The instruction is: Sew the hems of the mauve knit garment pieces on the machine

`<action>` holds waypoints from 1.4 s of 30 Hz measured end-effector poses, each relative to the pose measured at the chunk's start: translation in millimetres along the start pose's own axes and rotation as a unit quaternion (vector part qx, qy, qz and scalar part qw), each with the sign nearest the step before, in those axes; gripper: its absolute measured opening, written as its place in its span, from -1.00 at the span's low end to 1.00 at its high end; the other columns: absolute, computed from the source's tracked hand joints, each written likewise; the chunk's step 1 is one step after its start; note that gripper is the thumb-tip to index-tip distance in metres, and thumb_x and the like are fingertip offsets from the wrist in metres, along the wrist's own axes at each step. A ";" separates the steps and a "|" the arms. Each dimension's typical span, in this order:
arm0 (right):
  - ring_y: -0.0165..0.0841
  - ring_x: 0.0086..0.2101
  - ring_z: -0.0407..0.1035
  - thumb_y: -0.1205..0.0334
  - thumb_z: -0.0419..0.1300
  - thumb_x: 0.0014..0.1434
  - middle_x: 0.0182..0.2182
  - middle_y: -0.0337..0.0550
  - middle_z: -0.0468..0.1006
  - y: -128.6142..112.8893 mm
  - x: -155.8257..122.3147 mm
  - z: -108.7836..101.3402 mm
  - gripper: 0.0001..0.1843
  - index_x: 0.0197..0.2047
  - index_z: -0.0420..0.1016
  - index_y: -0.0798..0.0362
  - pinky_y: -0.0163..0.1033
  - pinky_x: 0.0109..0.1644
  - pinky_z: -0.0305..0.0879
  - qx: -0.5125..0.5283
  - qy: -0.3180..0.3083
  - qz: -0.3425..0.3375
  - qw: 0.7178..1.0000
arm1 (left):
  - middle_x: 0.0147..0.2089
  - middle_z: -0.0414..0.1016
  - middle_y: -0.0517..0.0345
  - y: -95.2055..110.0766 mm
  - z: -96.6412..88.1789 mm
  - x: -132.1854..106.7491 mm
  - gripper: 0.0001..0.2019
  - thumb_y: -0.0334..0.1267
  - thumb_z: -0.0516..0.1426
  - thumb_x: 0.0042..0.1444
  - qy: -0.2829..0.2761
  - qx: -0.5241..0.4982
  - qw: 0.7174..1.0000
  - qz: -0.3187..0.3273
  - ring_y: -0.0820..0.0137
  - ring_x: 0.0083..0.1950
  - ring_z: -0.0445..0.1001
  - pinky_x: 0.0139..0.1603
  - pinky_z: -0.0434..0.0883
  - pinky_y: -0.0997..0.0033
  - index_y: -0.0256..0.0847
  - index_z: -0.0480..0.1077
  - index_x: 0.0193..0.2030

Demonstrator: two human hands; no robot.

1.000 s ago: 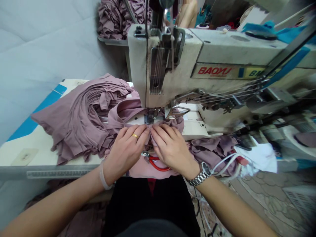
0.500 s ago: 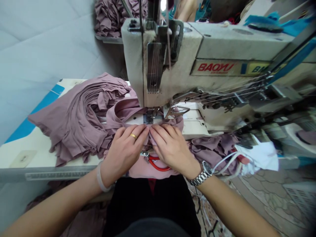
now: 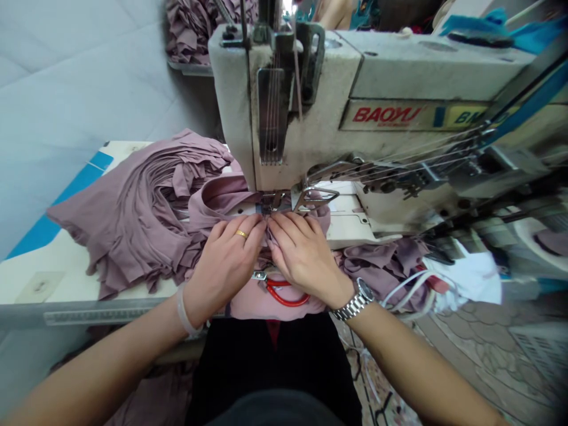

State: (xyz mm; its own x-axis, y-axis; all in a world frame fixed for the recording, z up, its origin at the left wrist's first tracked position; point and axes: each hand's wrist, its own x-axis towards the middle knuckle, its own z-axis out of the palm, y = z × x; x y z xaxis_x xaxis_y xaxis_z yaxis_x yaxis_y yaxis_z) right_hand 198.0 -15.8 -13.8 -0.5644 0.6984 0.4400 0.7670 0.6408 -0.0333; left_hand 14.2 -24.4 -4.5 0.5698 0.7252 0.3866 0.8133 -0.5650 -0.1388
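Observation:
Side by side at the presser foot (image 3: 274, 201) of a sewing machine (image 3: 306, 142), both my hands pinch a mauve fabric piece (image 3: 222, 198). My left hand (image 3: 233, 248), with a gold ring, has its fingers closed on the cloth just left of the needle area. My right hand (image 3: 306, 251), a metal watch at its wrist, grips the same cloth just to the right; the fingertips nearly meet. Part of the piece loops up to the left of the foot. Beneath my hands, red-handled scissors (image 3: 286, 294) lie on pink cloth at the table edge.
A thick stack of mauve fabric pieces (image 3: 137, 207) covers the left of the machine table (image 3: 75, 284). More mauve cloth (image 3: 381, 260) bunches at the right, beside a white cloth with cords (image 3: 474, 278). A filled bin (image 3: 190, 68) stands behind. Part of another person shows at the top.
Both hands have moved slightly forward with the fabric, closer to the presser foot. The view has shifted a little; the scissors and the stack lie as before.

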 end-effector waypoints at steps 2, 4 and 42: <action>-0.09 0.13 0.22 0.21 -0.07 0.37 0.17 0.07 0.40 0.5 1.4 0.0 -0.54 0.20 0.34 0.29 0.07 0.16 0.18 0.001 -0.001 -0.001 1.000 | 0.20 0.38 -0.12 -2.4 -0.2 0.5 -0.64 -0.44 0.00 0.26 0.002 -0.002 1.000 0.005 0.13 0.15 0.36 0.04 0.34 0.13 -0.40 0.33 0.18; -0.09 0.13 0.22 0.22 -0.05 0.36 0.16 0.08 0.40 1.8 1.8 0.4 -0.55 0.20 0.34 0.30 0.07 0.16 0.17 0.004 0.004 -0.006 1.000 | 0.18 0.40 -0.12 -6.4 -0.4 0.5 -0.65 -0.45 0.01 0.25 0.012 -0.012 1.000 0.021 0.13 0.13 0.37 0.04 0.35 0.14 -0.41 0.34 0.16; -0.15 -0.08 0.34 0.40 0.00 0.33 0.02 0.10 0.50 13.5 8.9 -5.1 -0.65 0.13 0.40 0.24 -0.04 -0.06 0.28 -0.041 -0.013 -0.044 0.998 | 0.09 0.47 -0.10 -27.2 8.2 9.5 -0.72 -0.33 0.03 0.31 0.043 -0.064 0.995 0.069 0.15 0.05 0.46 0.05 0.40 0.13 -0.37 0.37 0.09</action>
State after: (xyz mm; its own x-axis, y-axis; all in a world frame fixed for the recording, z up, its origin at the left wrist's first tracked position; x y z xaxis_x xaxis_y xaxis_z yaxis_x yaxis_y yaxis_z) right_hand 204.8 -2.5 -5.8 -0.6380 0.6490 0.4143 0.7357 0.6727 0.0790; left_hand -1.5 1.1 -4.6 0.6577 0.6042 0.4499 0.7039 -0.7056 -0.0815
